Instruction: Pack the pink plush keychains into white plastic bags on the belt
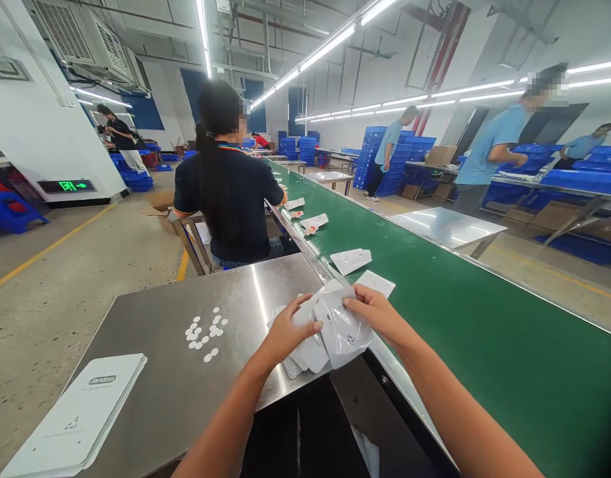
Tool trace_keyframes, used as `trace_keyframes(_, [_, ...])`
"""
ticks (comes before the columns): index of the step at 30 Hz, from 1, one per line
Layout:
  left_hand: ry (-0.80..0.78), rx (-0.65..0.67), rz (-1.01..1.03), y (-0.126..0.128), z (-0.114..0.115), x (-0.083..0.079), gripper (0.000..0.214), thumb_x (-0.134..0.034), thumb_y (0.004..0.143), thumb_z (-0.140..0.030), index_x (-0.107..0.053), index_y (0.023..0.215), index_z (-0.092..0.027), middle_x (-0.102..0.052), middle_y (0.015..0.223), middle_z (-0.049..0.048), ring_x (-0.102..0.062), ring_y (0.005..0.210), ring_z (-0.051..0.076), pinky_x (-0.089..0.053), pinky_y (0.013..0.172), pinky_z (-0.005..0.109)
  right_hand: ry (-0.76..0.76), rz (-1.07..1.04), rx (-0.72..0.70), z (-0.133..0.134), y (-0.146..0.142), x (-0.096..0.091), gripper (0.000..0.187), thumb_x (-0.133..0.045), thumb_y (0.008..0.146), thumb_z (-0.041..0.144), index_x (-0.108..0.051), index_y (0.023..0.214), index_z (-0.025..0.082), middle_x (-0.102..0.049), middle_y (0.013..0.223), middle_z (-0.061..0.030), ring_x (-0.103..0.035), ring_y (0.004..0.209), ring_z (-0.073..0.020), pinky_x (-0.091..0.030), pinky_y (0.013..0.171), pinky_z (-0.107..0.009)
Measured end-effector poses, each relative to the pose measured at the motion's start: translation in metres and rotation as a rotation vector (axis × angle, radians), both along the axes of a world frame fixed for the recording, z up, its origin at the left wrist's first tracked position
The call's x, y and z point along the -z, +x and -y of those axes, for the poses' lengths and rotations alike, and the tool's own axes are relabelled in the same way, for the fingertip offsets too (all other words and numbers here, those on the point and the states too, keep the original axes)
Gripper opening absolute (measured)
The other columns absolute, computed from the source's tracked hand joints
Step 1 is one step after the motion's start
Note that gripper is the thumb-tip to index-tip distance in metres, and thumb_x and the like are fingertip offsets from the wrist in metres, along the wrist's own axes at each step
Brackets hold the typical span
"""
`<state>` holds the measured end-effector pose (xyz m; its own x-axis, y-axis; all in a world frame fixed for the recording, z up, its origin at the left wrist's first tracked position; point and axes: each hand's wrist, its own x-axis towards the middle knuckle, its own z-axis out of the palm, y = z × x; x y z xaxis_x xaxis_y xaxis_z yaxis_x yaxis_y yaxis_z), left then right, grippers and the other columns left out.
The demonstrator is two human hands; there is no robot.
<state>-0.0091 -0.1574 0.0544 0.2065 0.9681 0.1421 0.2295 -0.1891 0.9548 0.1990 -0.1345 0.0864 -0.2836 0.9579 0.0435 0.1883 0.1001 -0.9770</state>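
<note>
My left hand (288, 330) is closed around the side of several white plastic bags, its thumb on top of them. A glossy white plastic bag (341, 332) with a small printed triangle lies uppermost. At its upper right edge, my right hand (375, 311) pinches this bag between thumb and fingers. More white bags (305, 352) are fanned beneath, partly hidden, over the edge of the steel table (170, 405). Just beyond my right hand, a white packet (376, 284) rests on the green conveyor belt (464, 305).
Round white stickers (204, 332) lie scattered on the table, left of a stack of printed white cards (81, 418). Farther along the belt are more white packets (351, 260). A seated co-worker (225, 192) is ahead on the left; a steel side table (447, 226) stands across the belt.
</note>
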Motion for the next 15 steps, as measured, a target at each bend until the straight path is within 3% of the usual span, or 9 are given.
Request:
trace_keyframes(5, [-0.121, -0.113, 0.104, -0.003, 0.001, 0.019, 0.046, -0.051, 0.079, -0.047, -0.054, 0.115, -0.019, -0.065, 0.108, 0.0049, -0.062, 0.093, 0.023, -0.050, 0.076, 0.032, 0.063, -0.172, 0.169, -0.022, -0.029, 0.042, 0.030, -0.056, 0.073, 0.044, -0.058, 0.088, 0.018, -0.060, 0.072, 0.0014, -0.052, 0.063, -0.0131, -0.040, 0.057, -0.023])
trace_keyframes(8, [-0.106, -0.130, 0.094, -0.006, -0.003, 0.032, 0.042, -0.049, 0.081, -0.048, -0.057, 0.112, -0.020, -0.067, 0.102, 0.0030, -0.063, 0.089, 0.022, -0.049, 0.075, 0.031, 0.061, -0.188, 0.322, -0.029, -0.040, 0.062, 0.032, -0.053, 0.074, 0.047, -0.059, 0.085, 0.018, -0.058, 0.067, 0.0023, -0.049, 0.059, -0.0122, -0.037, 0.053, -0.022])
trace_keyframes(12, [-0.033, -0.278, -0.083, -0.014, -0.010, 0.047, 0.039, -0.040, 0.085, -0.048, -0.060, 0.104, -0.020, -0.068, 0.088, 0.0024, -0.062, 0.081, 0.021, -0.048, 0.073, 0.033, 0.027, -0.161, 0.530, -0.035, -0.044, 0.079, 0.038, -0.050, 0.073, 0.053, -0.060, 0.081, 0.017, -0.057, 0.071, 0.0006, -0.049, 0.064, -0.0138, -0.038, 0.055, -0.023])
trace_keyframes(15, [0.032, -0.366, -0.295, -0.017, -0.014, 0.058, 0.037, -0.038, 0.086, -0.046, -0.061, 0.100, -0.020, -0.066, 0.091, 0.0037, -0.060, 0.086, 0.023, -0.046, 0.076, 0.036, 0.035, -0.112, 0.632, -0.038, -0.041, 0.088, 0.039, -0.054, 0.068, 0.054, -0.061, 0.078, 0.017, -0.057, 0.074, -0.0003, -0.049, 0.070, -0.0149, -0.037, 0.056, -0.022])
